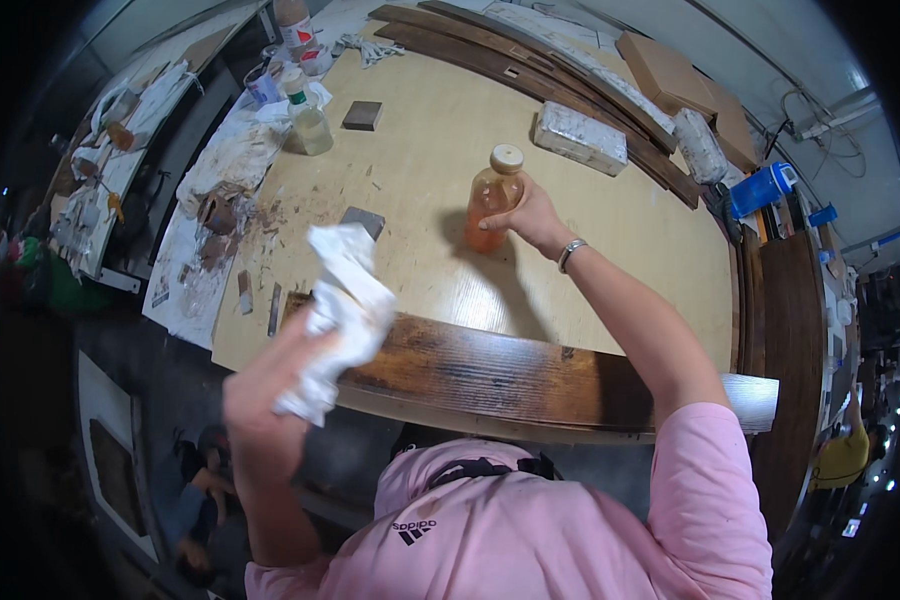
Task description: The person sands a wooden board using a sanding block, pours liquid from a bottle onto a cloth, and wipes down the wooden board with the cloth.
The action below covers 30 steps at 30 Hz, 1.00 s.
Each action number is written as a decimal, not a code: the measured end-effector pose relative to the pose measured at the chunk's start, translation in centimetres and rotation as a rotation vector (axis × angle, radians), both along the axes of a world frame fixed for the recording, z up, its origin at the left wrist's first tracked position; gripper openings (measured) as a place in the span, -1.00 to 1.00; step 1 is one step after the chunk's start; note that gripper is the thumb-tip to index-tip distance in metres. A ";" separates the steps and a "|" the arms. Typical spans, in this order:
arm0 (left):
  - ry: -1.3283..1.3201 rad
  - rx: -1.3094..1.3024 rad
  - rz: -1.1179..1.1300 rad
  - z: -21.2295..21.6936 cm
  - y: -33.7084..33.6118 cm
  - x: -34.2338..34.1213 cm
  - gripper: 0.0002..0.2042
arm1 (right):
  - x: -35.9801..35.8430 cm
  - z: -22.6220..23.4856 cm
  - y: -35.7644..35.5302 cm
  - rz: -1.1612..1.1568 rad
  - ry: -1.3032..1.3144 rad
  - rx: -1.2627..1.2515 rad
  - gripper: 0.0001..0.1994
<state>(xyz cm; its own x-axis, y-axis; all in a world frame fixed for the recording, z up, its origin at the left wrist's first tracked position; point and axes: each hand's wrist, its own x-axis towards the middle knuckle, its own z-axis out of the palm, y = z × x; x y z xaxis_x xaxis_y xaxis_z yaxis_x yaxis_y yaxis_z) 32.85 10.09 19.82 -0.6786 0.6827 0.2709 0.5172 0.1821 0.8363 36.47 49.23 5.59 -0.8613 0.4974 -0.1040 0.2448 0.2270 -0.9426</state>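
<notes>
Along near edge of worktable (410,135), long axis left to right: dark-stained wooden plank (500,365). Nearer it, by its left end: crumpled white cloth (350,300), gripped in blurred left hand (288,366). Beyond: capped plastic bottle (488,195), roughly upright, wrapped by curled right hand (533,215).

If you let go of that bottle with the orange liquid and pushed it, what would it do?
The bottle might tip, being taller than it is wide. Its rounded sides could let it roll afterwards. The orange liquid inside would probably slosh.
</notes>
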 end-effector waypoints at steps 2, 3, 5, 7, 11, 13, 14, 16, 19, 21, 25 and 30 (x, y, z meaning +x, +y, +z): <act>0.231 -0.116 -0.161 -0.6 0.4 1.9 -0.58 | 0.8 0.4 -0.2 0.016 0.023 -0.018 -0.27; 0.353 -0.159 -0.237 -1.8 0.9 2.8 -0.55 | 1.7 2.0 -0.8 0.058 -0.138 -0.012 -0.27; 0.417 -0.395 -0.323 -2.0 2.6 5.6 -0.45 | 4.6 3.5 -0.6 0.107 -0.413 0.087 -0.23; 0.397 -0.391 -0.400 -3.9 4.1 7.7 -0.30 | 8.6 5.5 -1.5 0.184 -0.479 0.242 -0.15; 0.552 -0.336 -0.304 -7.1 4.9 8.8 -0.32 | 17.8 12.7 -8.5 0.483 -0.363 0.559 0.15; 0.543 -0.329 -0.283 -7.2 3.6 8.1 -0.41 | 19.4 13.3 -11.5 0.517 -0.341 0.706 0.05; 0.607 -0.328 -0.225 -7.7 2.3 7.0 -0.47 | 20.3 12.4 -12.2 0.439 -0.297 0.768 0.03; 0.667 -0.380 -0.055 -7.9 -1.1 4.3 -0.56 | 21.2 10.8 -12.4 0.351 -0.249 0.822 0.01; 0.678 -0.548 0.215 -7.8 -5.5 1.1 -0.62 | 21.5 9.7 -12.2 0.304 -0.122 0.767 -0.05; 0.653 -0.364 0.198 -8.8 -2.6 3.6 -0.63 | 21.6 9.4 -12.9 0.275 -0.060 0.852 -0.09; 0.536 -0.151 -0.116 -7.3 3.8 12.7 -0.74 | 21.6 8.8 -13.3 0.278 -0.027 0.853 -0.12; 0.776 -0.391 0.187 -8.6 -3.5 3.5 -0.67 | 22.2 8.9 -13.5 0.213 -0.046 0.877 -0.17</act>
<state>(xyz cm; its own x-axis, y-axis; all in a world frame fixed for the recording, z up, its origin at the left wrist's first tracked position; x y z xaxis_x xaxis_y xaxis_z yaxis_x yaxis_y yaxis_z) 36.31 6.56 11.18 -0.5104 0.7190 0.4717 0.8455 0.5196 0.1228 58.70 35.72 14.46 -0.9486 0.2443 0.2011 0.1481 0.9045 -0.3999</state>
